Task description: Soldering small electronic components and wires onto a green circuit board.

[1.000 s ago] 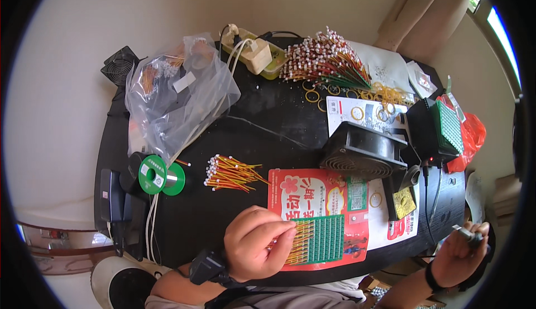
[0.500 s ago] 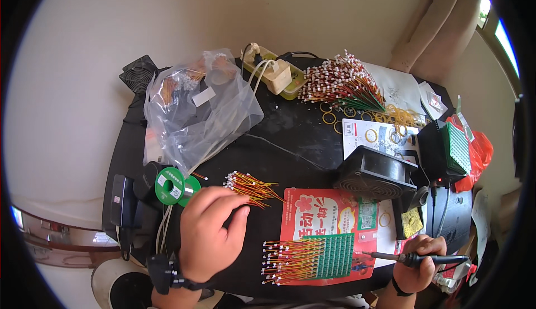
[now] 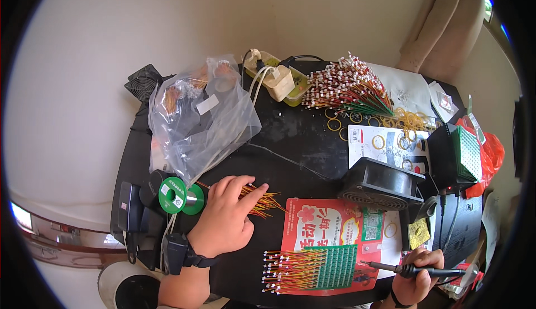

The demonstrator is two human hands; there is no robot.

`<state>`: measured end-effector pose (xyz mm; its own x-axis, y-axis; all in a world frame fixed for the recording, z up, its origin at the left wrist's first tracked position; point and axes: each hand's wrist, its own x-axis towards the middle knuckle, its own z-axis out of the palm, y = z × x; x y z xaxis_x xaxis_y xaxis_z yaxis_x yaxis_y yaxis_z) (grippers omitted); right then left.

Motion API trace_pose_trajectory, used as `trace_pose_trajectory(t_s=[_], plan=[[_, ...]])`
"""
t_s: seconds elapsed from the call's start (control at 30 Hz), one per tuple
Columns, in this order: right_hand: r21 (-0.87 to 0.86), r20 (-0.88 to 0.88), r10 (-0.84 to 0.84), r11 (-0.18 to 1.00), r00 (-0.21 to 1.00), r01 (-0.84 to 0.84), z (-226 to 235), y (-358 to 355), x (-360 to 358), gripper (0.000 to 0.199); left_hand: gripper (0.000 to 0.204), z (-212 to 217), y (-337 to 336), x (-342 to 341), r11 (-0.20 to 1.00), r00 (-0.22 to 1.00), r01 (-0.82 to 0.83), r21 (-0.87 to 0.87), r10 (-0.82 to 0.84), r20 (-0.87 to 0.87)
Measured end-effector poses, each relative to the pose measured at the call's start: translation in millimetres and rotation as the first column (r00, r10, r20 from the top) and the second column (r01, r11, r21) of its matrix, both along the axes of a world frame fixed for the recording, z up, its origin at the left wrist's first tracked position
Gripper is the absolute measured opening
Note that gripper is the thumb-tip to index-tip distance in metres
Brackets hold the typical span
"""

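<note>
My left hand (image 3: 226,225) lies over a small pile of red and yellow wires (image 3: 269,204) with white connectors, its fingers apart and their tips at the pile's left side. A soldering iron (image 3: 408,270) is gripped in my right hand (image 3: 414,285), its tip pointing left, close to the right edge of a green circuit board panel (image 3: 338,267). Rows of red and yellow wires (image 3: 287,271) stick out from that panel's left side. Beneath the panel is a red printed sheet (image 3: 296,225). A green solder spool (image 3: 172,195) stands just left of my left hand.
Right of centre stands a black fan (image 3: 381,183), near a yellow sponge (image 3: 420,233). Further back are a large wired bundle (image 3: 349,85), loose rubber bands (image 3: 410,120) and a power strip (image 3: 279,82). A clear plastic bag (image 3: 204,119) sits at the left.
My left hand has moved forward onto the wire pile and its fingers have stretched out. My right hand still holds the soldering iron beside the panel. The whole view has shifted slightly.
</note>
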<state>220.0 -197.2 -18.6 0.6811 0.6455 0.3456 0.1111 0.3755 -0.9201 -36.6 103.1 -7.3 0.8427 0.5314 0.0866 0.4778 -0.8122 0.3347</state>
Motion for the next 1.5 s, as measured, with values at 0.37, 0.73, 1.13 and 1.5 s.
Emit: trace_pose_trajectory(t_s=[0.37, 0.73, 1.13, 1.5], plan=[[0.004, -0.082, -0.096, 0.995, 0.992, 0.097, -1, 10, -13, 0.033, 0.04, -13, -9, -9, 0.998, 1.0, 0.008, 0.07, -0.009, 0.025], [0.016, -0.097, -0.086, 0.996, 0.992, 0.088, -2, 13, -13, 0.034, 0.013, -19, -16, -10, 0.944, 0.988, 0.06, 0.324, -0.01, -0.153], [0.011, -0.14, -0.129, 0.991, 0.982, 0.132, -5, 5, -16, 0.035, 0.026, -6, -10, -18, 0.999, 0.986, -0.01, -0.048, 0.018, 0.163], [0.048, -0.091, -0.193, 0.979, 0.977, 0.198, -6, 9, -13, 0.035, 0.039, 6, -31, 50, 0.939, 0.917, 0.313, -0.141, -0.26, 0.303]])
